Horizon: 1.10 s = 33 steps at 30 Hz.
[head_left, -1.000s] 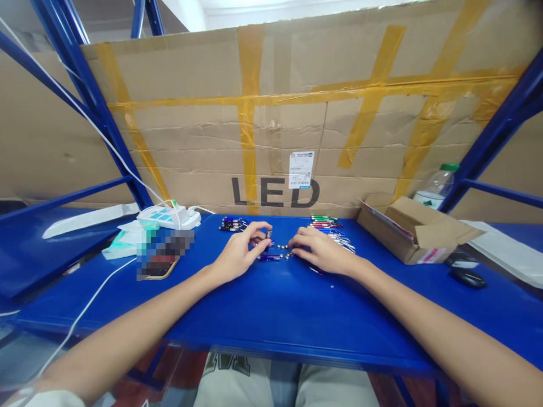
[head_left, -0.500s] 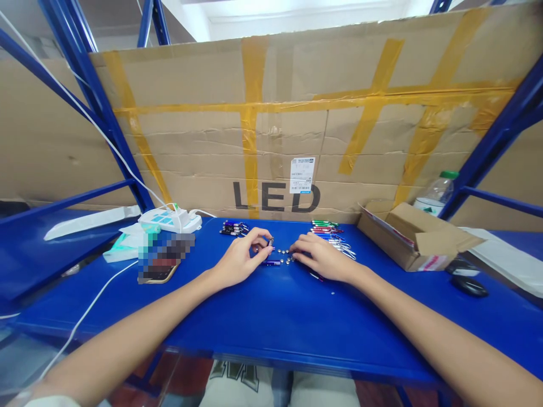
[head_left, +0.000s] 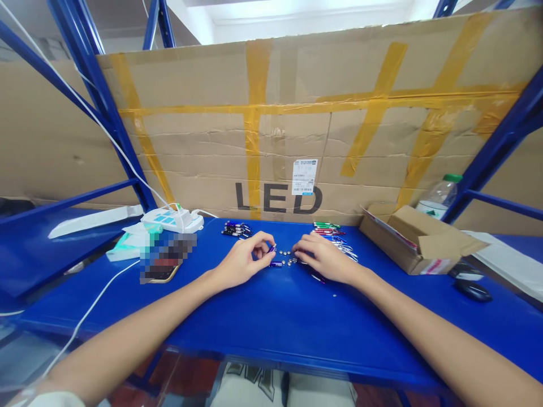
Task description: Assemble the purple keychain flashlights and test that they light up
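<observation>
The left hand point(head_left: 241, 259) pinches a purple tube point(head_left: 272, 248) toward the table's point(head_left: 271, 316) far edge, apparently leaving its end accessible. The right hand point(head_left: 324, 258), grip indeterminable, curls at metal discs point(head_left: 285, 253), presumably clustered for short reach.

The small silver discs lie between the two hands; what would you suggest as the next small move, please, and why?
I would probably have the right hand pinch one of the small silver discs: it is lowered close beside them, while the left hand holds a small purple piece. I cannot tell whether the right hand has a disc in its grip.
</observation>
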Motion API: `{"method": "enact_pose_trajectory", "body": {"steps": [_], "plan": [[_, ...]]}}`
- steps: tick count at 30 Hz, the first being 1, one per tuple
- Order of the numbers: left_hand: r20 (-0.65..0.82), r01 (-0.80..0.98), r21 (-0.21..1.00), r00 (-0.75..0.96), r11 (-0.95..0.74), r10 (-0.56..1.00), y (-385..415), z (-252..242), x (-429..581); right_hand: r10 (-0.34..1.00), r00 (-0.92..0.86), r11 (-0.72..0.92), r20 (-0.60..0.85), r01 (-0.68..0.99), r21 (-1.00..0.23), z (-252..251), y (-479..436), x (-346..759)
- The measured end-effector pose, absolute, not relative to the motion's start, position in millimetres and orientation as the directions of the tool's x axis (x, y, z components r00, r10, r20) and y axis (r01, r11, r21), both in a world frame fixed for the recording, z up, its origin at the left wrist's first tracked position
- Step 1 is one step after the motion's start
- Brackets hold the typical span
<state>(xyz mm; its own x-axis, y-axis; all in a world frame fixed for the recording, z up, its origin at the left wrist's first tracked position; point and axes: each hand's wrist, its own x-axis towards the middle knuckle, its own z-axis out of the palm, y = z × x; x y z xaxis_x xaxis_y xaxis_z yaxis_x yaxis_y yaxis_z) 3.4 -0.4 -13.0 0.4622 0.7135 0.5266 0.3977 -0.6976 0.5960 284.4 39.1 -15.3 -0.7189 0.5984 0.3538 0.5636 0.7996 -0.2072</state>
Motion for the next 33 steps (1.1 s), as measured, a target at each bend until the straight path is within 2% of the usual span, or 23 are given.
{"method": "enact_pose_trajectory", "body": {"steps": [14,33], "plan": [[0.492,0.421,0.612,0.46,-0.669,0.739,-3.4,-9.2,3.0,0.571,-0.699,0.812,0.432,0.557,-0.172,-18.7,41.9,285.9],[0.468,0.406,0.633,0.477,-0.659,0.744,-6.7,-7.9,4.8,0.574,-0.698,0.807,0.428,0.572,-0.149,-15.3,43.4,290.5]]}}
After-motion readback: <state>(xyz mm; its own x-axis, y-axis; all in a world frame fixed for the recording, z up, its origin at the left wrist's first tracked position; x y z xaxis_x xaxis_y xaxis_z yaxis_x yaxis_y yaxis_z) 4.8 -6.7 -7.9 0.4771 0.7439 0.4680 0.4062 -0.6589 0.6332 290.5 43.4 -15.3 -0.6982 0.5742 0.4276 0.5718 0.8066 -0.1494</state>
